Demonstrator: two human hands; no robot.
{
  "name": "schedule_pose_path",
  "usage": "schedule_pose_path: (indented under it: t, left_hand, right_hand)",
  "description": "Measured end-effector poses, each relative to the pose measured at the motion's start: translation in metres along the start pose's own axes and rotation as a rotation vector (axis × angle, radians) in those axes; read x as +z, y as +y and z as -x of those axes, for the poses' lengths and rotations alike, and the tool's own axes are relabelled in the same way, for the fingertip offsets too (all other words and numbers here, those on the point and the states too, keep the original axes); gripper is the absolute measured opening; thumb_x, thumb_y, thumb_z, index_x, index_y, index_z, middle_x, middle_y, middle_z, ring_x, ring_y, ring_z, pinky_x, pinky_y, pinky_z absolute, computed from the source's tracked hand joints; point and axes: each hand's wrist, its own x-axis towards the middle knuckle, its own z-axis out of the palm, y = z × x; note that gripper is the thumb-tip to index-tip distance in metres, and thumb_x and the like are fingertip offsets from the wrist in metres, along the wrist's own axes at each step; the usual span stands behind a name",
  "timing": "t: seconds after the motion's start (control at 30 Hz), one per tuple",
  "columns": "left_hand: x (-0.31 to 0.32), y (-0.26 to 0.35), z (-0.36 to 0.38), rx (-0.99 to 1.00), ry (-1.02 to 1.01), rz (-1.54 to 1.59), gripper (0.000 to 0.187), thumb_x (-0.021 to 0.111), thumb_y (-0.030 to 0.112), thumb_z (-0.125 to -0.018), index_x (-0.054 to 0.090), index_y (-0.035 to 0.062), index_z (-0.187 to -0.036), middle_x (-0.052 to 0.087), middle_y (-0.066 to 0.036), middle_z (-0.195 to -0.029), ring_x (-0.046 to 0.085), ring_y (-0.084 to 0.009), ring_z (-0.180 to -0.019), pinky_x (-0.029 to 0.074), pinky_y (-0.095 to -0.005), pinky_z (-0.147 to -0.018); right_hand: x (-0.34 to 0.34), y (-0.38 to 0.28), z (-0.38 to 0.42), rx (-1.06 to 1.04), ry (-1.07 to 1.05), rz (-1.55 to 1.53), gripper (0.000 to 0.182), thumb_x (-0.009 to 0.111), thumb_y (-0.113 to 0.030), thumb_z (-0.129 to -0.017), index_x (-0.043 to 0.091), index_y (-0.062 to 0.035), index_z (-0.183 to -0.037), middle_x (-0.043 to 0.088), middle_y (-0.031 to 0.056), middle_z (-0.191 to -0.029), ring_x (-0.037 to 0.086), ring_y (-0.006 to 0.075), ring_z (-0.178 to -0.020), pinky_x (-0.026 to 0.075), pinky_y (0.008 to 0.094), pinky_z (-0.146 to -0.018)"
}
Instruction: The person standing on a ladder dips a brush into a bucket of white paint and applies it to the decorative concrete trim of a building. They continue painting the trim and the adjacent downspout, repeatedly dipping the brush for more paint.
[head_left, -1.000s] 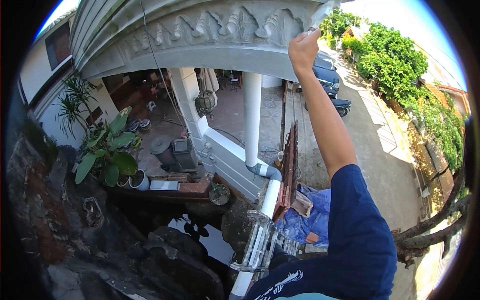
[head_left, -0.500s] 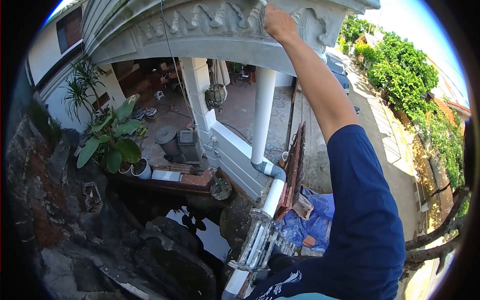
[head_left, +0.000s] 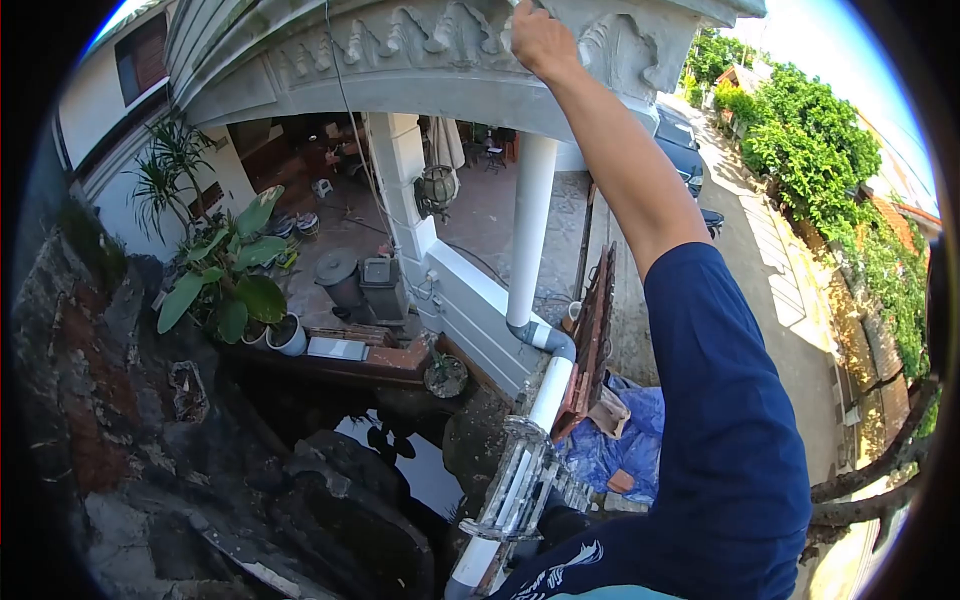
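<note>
My right hand (head_left: 543,40) is raised at the top of the view, its fingers closed. A small pale tip shows above the fingers at the frame's edge; I cannot tell what it belongs to. Close behind the hand runs a grey cement beam (head_left: 400,85) with a row of moulded leaf-like reliefs (head_left: 455,30). The hand overlaps this relief band in the view. My arm, in a dark blue sleeve (head_left: 715,370), reaches up from the lower right. My left hand is out of the frame.
Below me, a white pipe (head_left: 530,230) bends down past a weathered railing (head_left: 505,490). A dark pond (head_left: 400,450) lies among rocks (head_left: 130,400) on the left. Blue tarp (head_left: 635,430), a reddish gate (head_left: 588,350), bins (head_left: 382,285) and potted plants (head_left: 235,270) stand lower down.
My right hand has shifted slightly left and down along the relief band, still closed. The whole scene has moved very slightly in the view.
</note>
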Motion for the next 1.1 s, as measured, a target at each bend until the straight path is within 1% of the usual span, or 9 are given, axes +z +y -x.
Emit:
schedule_pose_path:
  t: [0.1, 0.3, 0.37, 0.47, 0.6, 0.7, 0.8, 0.97, 1.1]
  left_hand:
    - [0.013, -0.006, 0.004, -0.014, -0.018, 0.007, 0.075, 0.070, 0.054, -0.077, 0.052, -0.0007, -0.125, 0.065, -0.020, -0.110, 0.065, -0.0339, -0.098, 0.051, -0.0461, -0.086]
    - [0.049, -0.025, 0.024, -0.053, -0.065, 0.014, 0.075, 0.070, 0.055, -0.077, 0.052, -0.0007, -0.125, 0.066, -0.020, -0.110, 0.065, -0.0337, -0.098, 0.051, -0.0459, -0.086]
    - [0.057, -0.027, 0.025, -0.061, -0.073, 0.021, 0.075, 0.070, 0.055, -0.077, 0.052, -0.0006, -0.124, 0.066, -0.020, -0.110, 0.065, -0.0337, -0.098, 0.051, -0.0458, -0.086]
    - [0.067, -0.028, 0.027, -0.078, -0.079, 0.040, 0.075, 0.070, 0.055, -0.077, 0.053, -0.0006, -0.124, 0.066, -0.020, -0.110, 0.065, -0.0336, -0.098, 0.051, -0.0457, -0.086]
    - [0.071, -0.025, 0.027, -0.084, -0.092, 0.055, 0.075, 0.070, 0.055, -0.077, 0.053, -0.0006, -0.124, 0.066, -0.020, -0.110, 0.065, -0.0335, -0.098, 0.051, -0.0456, -0.087]
    - [0.071, -0.024, 0.026, -0.086, -0.101, 0.064, 0.075, 0.070, 0.056, -0.077, 0.053, -0.0006, -0.124, 0.066, -0.020, -0.110, 0.065, -0.0334, -0.098, 0.051, -0.0455, -0.087]
    - [0.076, -0.020, 0.024, -0.083, -0.109, 0.075, 0.075, 0.070, 0.056, -0.077, 0.053, -0.0005, -0.124, 0.066, -0.020, -0.110, 0.065, -0.0333, -0.098, 0.051, -0.0454, -0.087]
    - [0.088, -0.043, 0.038, -0.113, -0.138, 0.063, 0.075, 0.070, 0.056, -0.077, 0.053, -0.0005, -0.123, 0.066, -0.020, -0.110, 0.065, -0.0332, -0.098, 0.051, -0.0452, -0.087]
    - [0.111, -0.047, 0.054, -0.136, -0.170, 0.077, 0.075, 0.069, 0.056, -0.077, 0.054, -0.0005, -0.123, 0.066, -0.019, -0.110, 0.065, -0.0331, -0.098, 0.051, -0.0451, -0.087]
  right_hand:
    - [-0.035, 0.034, 0.023, -0.055, -0.009, 0.192, 0.036, 0.047, -0.010, -0.086, 0.046, 0.0032, -0.119, 0.062, 0.0303, -0.107, 0.065, 0.0442, -0.092, 0.053, 0.0495, -0.078]
    - [-0.088, 0.145, 0.122, 0.029, 0.494, 0.096, 0.037, 0.043, -0.013, -0.092, 0.045, 0.0050, -0.125, 0.063, 0.0299, -0.088, 0.062, 0.0480, -0.079, 0.048, 0.0537, -0.069]
    - [-0.108, 0.147, 0.143, 0.186, 0.424, 0.031, 0.039, 0.042, -0.010, -0.093, 0.039, 0.0078, -0.127, 0.061, 0.0322, -0.090, 0.060, 0.0491, -0.081, 0.045, 0.0551, -0.071]
    - [-0.105, 0.127, 0.141, 0.244, 0.633, -0.016, 0.041, 0.042, -0.009, -0.092, 0.036, 0.0107, -0.127, 0.059, 0.0348, -0.093, 0.059, 0.0501, -0.086, 0.044, 0.0545, -0.075]
    - [-0.051, 0.054, 0.085, 0.325, 0.524, -0.285, 0.033, 0.049, -0.006, -0.083, 0.037, 0.0126, -0.108, 0.059, 0.0356, -0.088, 0.060, 0.0503, -0.084, 0.046, 0.0533, -0.077]
    - [-0.004, -0.022, 0.054, 0.270, 0.241, -0.379, 0.042, 0.051, -0.006, -0.080, 0.038, 0.0162, -0.113, 0.062, 0.0351, -0.090, 0.062, 0.0498, -0.088, 0.048, 0.0519, -0.082]
    - [0.026, -0.065, 0.036, 0.237, 0.058, -0.383, 0.039, 0.049, -0.018, -0.085, 0.050, 0.0104, -0.112, 0.062, 0.0368, -0.098, 0.061, 0.0500, -0.097, 0.046, 0.0505, -0.090]
    - [-0.001, 0.009, 0.021, 0.088, 0.160, -0.213, 0.033, 0.047, -0.018, -0.087, 0.054, 0.0063, -0.109, 0.065, 0.0312, -0.094, 0.063, 0.0466, -0.093, 0.048, 0.0505, -0.084]
    - [-0.072, 0.096, 0.085, 0.079, 0.480, -0.091, 0.024, 0.046, -0.021, -0.093, 0.057, -0.0029, -0.104, 0.066, 0.0236, -0.079, 0.064, 0.0446, -0.077, 0.049, 0.0519, -0.069]
